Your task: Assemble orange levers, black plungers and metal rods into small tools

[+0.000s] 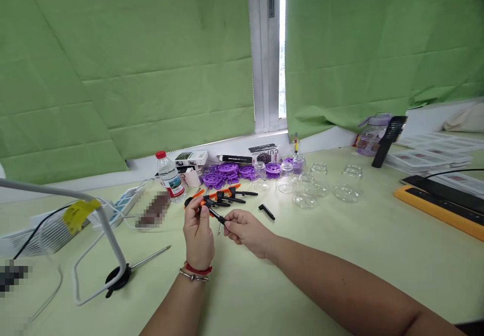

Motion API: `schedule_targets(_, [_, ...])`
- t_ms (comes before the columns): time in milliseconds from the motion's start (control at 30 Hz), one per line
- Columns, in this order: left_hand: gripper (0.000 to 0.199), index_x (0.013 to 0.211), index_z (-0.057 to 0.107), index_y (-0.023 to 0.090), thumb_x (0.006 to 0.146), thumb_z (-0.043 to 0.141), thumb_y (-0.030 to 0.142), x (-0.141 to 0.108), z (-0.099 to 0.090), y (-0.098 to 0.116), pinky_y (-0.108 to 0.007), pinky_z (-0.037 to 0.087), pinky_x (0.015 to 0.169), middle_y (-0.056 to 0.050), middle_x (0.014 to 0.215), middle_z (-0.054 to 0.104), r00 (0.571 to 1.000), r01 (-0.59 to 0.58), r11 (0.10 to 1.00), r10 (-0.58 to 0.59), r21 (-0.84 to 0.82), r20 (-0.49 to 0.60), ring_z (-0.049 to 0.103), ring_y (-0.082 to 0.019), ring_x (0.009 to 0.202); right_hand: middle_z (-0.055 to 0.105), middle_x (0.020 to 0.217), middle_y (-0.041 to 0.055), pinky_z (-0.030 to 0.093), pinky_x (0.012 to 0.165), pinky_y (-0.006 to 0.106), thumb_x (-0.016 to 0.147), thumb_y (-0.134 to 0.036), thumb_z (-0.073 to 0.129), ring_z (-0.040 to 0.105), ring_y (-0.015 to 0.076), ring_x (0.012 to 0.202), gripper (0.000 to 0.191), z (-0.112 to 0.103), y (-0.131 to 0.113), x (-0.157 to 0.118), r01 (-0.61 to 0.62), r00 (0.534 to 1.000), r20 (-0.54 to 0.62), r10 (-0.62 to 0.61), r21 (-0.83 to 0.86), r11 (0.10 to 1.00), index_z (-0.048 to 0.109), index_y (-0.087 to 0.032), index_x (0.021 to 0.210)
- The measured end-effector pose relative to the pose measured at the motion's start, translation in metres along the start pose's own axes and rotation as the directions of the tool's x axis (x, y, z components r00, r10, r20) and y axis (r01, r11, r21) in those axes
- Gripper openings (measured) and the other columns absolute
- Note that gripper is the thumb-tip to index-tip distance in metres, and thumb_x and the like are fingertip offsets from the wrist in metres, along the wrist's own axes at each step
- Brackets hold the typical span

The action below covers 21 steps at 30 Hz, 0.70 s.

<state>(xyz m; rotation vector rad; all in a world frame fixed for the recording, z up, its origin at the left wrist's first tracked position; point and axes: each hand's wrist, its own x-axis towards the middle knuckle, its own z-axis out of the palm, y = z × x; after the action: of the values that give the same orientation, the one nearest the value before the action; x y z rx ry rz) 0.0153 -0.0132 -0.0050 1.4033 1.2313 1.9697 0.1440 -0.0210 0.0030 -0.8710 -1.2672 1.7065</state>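
Observation:
My left hand (199,227) grips the orange and black head of a black-shafted tool (215,214), raised just above the table. The fingers of my right hand (244,229) pinch the dark lower end of that shaft. Behind my hands lie several similar orange and black tools (230,195), partly hidden by my left hand. A small black angled piece (267,211) lies to the right of them. Purple plastic pieces (227,170) are heaped farther back.
Several clear glass jars (347,185) stand at the back right. A red-capped bottle (170,177) is at the back left. A white metal frame (109,225) and screwdriver (151,256) are at left. An orange and black device (442,207) lies at right.

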Motion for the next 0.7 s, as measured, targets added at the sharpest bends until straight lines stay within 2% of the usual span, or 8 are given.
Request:
schedule_targets(133, [0.031,0.110,0.057,0.022,0.084,0.055,0.039,0.004,-0.001,-0.006,-0.033,0.041,0.094,-0.005,0.111,0.059,0.999,0.035,0.999,-0.036,-0.019,-0.039,0.054,-0.018,0.105,0.055,0.064,-0.0037,0.024,0.046,0.020,0.065,-0.013,0.061,0.035,0.0040,0.047,0.017,-0.003,-0.009,-0.003,-0.005,1.000,0.013,0.006,-0.062,0.998,0.051,-0.016,0.079])
schedule_targets(267, [0.032,0.111,0.056,0.022,0.085,0.052,0.041,0.006,-0.003,-0.005,-0.034,0.038,0.097,-0.005,0.114,0.057,0.999,0.022,0.998,-0.020,0.063,-0.032,0.052,-0.018,0.108,0.059,0.072,-0.0012,0.027,0.045,0.019,0.070,-0.019,0.061,0.041,0.0041,0.048,0.018,0.000,-0.007,-0.005,0.014,0.996,0.084,-0.016,0.017,1.000,0.050,-0.016,0.084])
schedule_targets(367, [0.032,0.112,0.057,0.022,0.087,0.049,0.042,0.007,-0.005,0.000,-0.033,0.035,0.099,-0.006,0.118,0.055,1.000,0.001,0.986,-0.001,0.167,-0.002,0.049,-0.019,0.112,0.059,0.071,-0.0009,0.030,0.041,0.018,0.075,-0.023,0.058,0.046,0.0055,0.047,0.015,0.002,-0.002,-0.005,0.024,0.994,0.106,-0.022,-0.017,1.000,0.048,-0.017,0.084])
schedule_targets(533, [0.037,0.117,0.055,0.023,0.088,0.046,0.044,0.006,-0.005,0.004,-0.036,0.034,0.100,-0.007,0.119,0.056,0.995,0.080,0.976,-0.091,0.203,0.045,0.049,-0.021,0.113,0.058,0.065,-0.0037,0.032,0.036,0.018,0.081,-0.026,0.051,0.049,0.0066,0.041,0.012,0.004,0.006,-0.004,0.027,0.993,0.117,-0.016,-0.096,0.995,0.046,-0.018,0.088])
schedule_targets(700, [0.035,0.118,0.056,0.023,0.089,0.046,0.041,0.007,-0.005,0.001,-0.038,0.029,0.105,-0.008,0.125,0.052,0.995,-0.048,0.969,0.025,0.241,0.099,0.045,-0.021,0.119,0.055,0.058,-0.0056,0.032,0.040,0.018,0.084,-0.030,0.049,0.042,0.0035,0.037,0.013,0.002,0.008,-0.004,0.114,0.990,0.100,-0.101,-0.124,0.986,0.047,-0.018,0.081])
